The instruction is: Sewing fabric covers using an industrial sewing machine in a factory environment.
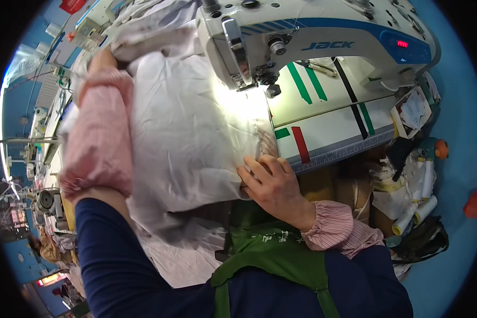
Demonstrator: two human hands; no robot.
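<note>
Presently, right hand (pixel 275 185) curls over cloth (pixel 180 132) edge, near table (pixel 328 124) edge; left hand (pixel 102 61) at far side; grips cannot be told.

Lettering and markings on and around the sewing machine (pixel 323 32)
Dark block lettering (pixel 327 46) across the machine's arm; red glowing digits on its display (pixel 402 44); fine graduations along the ruler strip (pixel 334 156) in front; farther forward, white characters on a green apron (pixel 278 257).

Worktop (pixel 328 126), white. Ruler strip (pixel 344 148) along near edge; green, black, red tape strips (pixel 300 144); sewing machine (pixel 312 38) toward far edge; white cloth (pixel 175 122) across left part.
</note>
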